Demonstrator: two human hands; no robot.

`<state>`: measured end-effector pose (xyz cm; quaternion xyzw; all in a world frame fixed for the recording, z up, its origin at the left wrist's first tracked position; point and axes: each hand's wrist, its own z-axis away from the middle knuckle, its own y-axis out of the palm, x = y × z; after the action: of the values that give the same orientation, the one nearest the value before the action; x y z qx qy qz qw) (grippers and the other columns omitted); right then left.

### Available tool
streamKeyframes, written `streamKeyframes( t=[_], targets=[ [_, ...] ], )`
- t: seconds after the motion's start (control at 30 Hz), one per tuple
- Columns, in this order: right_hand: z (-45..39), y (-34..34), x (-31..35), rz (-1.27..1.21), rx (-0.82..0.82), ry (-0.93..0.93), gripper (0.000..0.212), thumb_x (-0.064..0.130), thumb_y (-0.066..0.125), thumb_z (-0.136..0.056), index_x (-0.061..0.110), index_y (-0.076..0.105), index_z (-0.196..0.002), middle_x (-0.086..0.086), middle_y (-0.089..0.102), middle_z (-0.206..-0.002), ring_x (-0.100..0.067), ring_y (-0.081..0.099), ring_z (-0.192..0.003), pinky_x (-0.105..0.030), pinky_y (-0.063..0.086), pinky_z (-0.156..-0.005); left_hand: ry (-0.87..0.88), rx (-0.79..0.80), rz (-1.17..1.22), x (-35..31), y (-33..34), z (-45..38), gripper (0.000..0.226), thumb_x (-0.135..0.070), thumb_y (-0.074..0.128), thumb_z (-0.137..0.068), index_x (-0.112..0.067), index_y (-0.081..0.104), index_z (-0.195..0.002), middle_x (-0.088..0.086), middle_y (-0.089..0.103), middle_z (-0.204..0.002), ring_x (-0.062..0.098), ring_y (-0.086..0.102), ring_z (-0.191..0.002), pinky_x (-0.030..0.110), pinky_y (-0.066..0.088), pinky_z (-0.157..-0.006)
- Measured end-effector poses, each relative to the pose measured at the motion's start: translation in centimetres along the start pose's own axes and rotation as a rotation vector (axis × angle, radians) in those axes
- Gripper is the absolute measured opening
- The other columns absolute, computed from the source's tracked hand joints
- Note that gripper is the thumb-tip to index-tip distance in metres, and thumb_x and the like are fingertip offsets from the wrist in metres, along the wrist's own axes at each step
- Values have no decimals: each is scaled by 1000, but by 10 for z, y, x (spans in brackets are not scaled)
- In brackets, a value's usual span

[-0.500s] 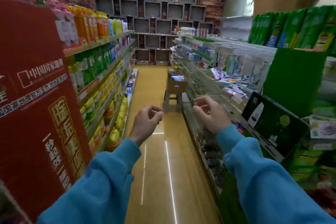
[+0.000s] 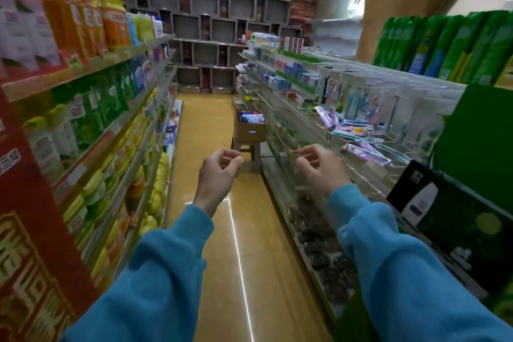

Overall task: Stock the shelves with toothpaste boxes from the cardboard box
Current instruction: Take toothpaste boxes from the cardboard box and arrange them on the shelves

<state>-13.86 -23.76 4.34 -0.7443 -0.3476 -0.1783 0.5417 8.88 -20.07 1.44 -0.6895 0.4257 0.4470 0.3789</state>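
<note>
An open cardboard box with toothpaste boxes inside stands on a small stool down the aisle, against the right-hand shelving. More toothpaste boxes line the right shelves further back. My left hand and my right hand are raised in front of me in blue sleeves, well short of the box. Both hang with loosely curled fingers and hold nothing.
Left shelves carry bottles in orange, green and yellow. A red display board stands at the near left. Toothbrush packs hang on the right racks beside a green panel. The yellow floor runs to grey wall cubbies.
The view has advanced along the aisle, so the box on the stool is nearer. Both hands stay raised, now slightly higher and closer together.
</note>
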Motion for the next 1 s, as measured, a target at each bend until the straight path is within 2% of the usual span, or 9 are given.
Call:
streamKeyframes(
  t=[0.07,0.17,0.3,0.53,0.7,0.83,1.0],
  targets=[
    [-27,14,-13,38,-3,37,26,30,57,-97,19,58,-121,1,64,-108,-15,62,-100,-33,55,-91,2,12,-11,13,7,-27,13,-28,61,-98,-19,67,-106,1,69,-95,13,65,-88,21,47,-67],
    [-72,38,-36,6,-11,82,24,28,58,-97,19,58,-120,2,64,-107,-16,62,-101,-39,56,-93,18,19,-54,36,20,-74,13,-28,62,-98,-20,66,-107,-1,68,-95,12,65,-89,21,49,-69],
    [-148,68,-73,-18,-10,101,21,26,59,-97,20,59,-117,4,63,-102,-15,63,-99,-34,56,-91,62,6,-139,70,40,-153,8,-25,63,-97,-21,65,-103,-2,68,-91,10,65,-86,20,52,-70],
    [-299,114,-125,-64,91,126,28,31,60,-96,22,56,-122,4,62,-106,-13,60,-100,-32,52,-90,54,16,-298,116,73,-304,3,-26,65,-95,-24,64,-98,-7,66,-86,5,62,-81,9,44,-61],
    [-392,142,-146,-61,154,113,26,31,58,-97,20,59,-120,2,63,-109,-15,61,-102,-32,52,-90,30,3,-358,151,75,-393,3,-27,66,-93,-25,66,-95,-3,67,-88,13,63,-84,26,53,-72],
    [-460,174,-162,-70,154,118,23,30,57,-98,19,59,-118,0,63,-110,-16,61,-102,-31,52,-89,19,13,-398,187,79,-462,3,-26,65,-94,-25,64,-96,-5,65,-89,11,62,-85,24,50,-70],
    [-546,227,-179,-68,131,125,19,27,55,-99,20,59,-116,3,63,-104,-12,61,-97,-22,49,-80,57,48,-427,237,78,-561,9,-27,64,-96,-22,63,-104,-5,64,-91,9,62,-86,25,54,-73]
  ],
)
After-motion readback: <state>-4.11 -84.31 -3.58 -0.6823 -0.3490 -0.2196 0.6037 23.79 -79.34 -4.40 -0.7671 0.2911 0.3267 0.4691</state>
